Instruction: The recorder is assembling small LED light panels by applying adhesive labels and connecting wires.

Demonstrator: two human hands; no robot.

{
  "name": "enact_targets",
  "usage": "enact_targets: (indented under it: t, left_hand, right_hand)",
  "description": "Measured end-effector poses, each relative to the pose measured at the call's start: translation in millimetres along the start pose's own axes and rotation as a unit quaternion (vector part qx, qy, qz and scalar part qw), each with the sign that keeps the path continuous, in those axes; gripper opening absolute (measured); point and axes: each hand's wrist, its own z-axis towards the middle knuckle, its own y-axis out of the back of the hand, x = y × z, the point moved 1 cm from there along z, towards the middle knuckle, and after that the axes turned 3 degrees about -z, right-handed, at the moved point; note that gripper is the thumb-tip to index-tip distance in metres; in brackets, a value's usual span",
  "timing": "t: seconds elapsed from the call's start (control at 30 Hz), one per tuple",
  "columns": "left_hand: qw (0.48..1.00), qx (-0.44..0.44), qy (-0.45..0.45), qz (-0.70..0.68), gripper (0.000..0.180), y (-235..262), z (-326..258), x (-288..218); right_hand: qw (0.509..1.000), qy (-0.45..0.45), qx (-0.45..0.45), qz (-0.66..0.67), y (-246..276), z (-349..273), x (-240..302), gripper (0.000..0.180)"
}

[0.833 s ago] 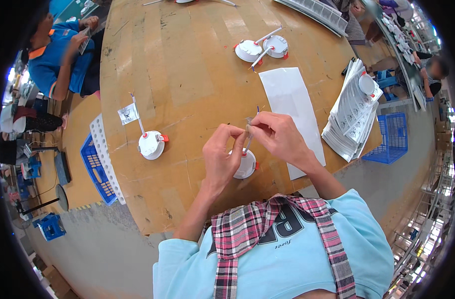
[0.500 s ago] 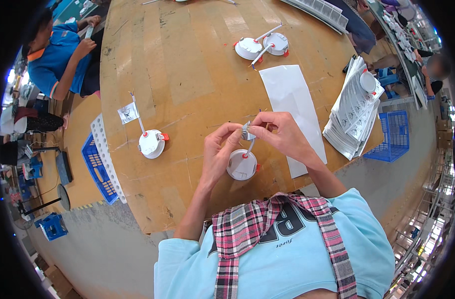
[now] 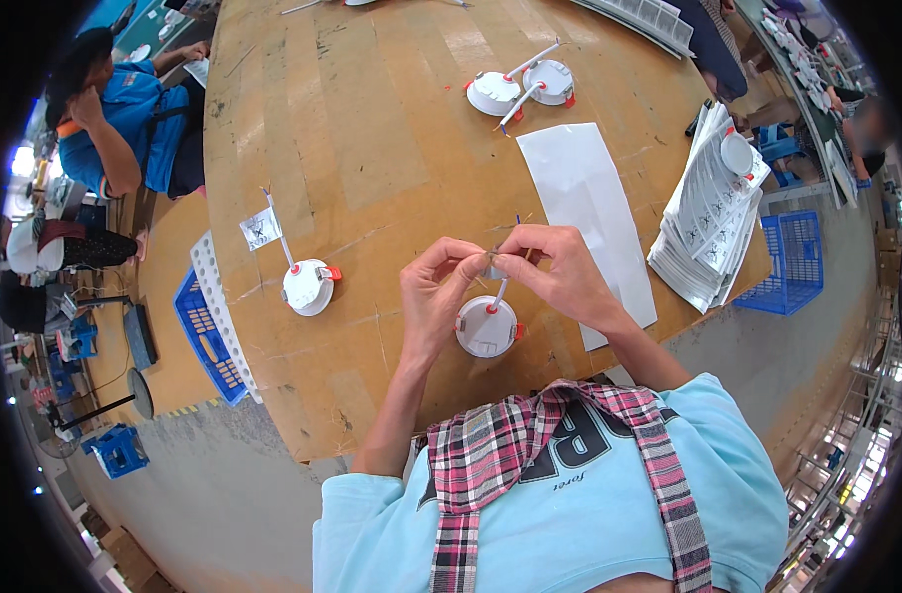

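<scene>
In front of me stands a round white downlight (image 3: pixel 486 334) with red clips, its short white cable rising between my hands. My left hand (image 3: pixel 436 292) pinches a small label (image 3: pixel 493 272) at the cable with thumb and fingertips. From the other side my right hand (image 3: pixel 560 272) pinches the same label, the fingertips of both hands meeting. The label is mostly hidden by the fingers. Cable wire ends poke out beyond my right fingers. To the left sits another downlight (image 3: pixel 308 287), with a printed white label (image 3: pixel 260 228) sticking out like a flag from its cable.
Two downlights (image 3: pixel 492 94) lie together at the far side. Right of my hands is a white sheet (image 3: pixel 591 232), then a stack of label sheets (image 3: pixel 703 222) with a round white piece (image 3: pixel 737 154) on top. Blue baskets (image 3: pixel 792 262) flank the table. A person in blue (image 3: pixel 140 128) sits left.
Both hands keep their pinch at the cable; less of the label shows between the fingertips now. The view has shifted slightly. The person at left has raised a hand toward the head.
</scene>
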Motion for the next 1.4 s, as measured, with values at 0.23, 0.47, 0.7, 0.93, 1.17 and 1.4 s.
enact_targets:
  t: [0.23,0.47,0.7,0.93,1.17,1.4]
  left_hand:
    - [0.997,-0.067,-0.005,-0.036,0.014,-6,3,9]
    - [0.988,-0.129,0.006,-0.084,0.017,-2,8,23]
    - [0.98,-0.183,0.029,-0.067,0.017,13,12,33]
    - [0.986,-0.164,0.025,-0.023,0.016,12,13,28]
    - [0.985,-0.154,0.035,-0.072,0.018,12,15,27]
    - [0.985,-0.146,0.047,-0.073,0.019,17,15,28]
  right_hand:
    - [0.999,-0.001,-0.032,-0.023,-3,-5,-5,0.009]
    - [0.996,-0.008,-0.094,0.006,-7,-13,-14,0.009]
    - [0.989,-0.044,-0.128,0.055,-3,-27,-30,0.009]
    - [0.994,-0.056,-0.078,0.053,12,-40,-26,0.014]
    - [0.974,-0.064,-0.022,0.217,31,-32,-51,0.023]
    - [0.972,-0.117,0.035,0.198,15,18,-41,0.026]
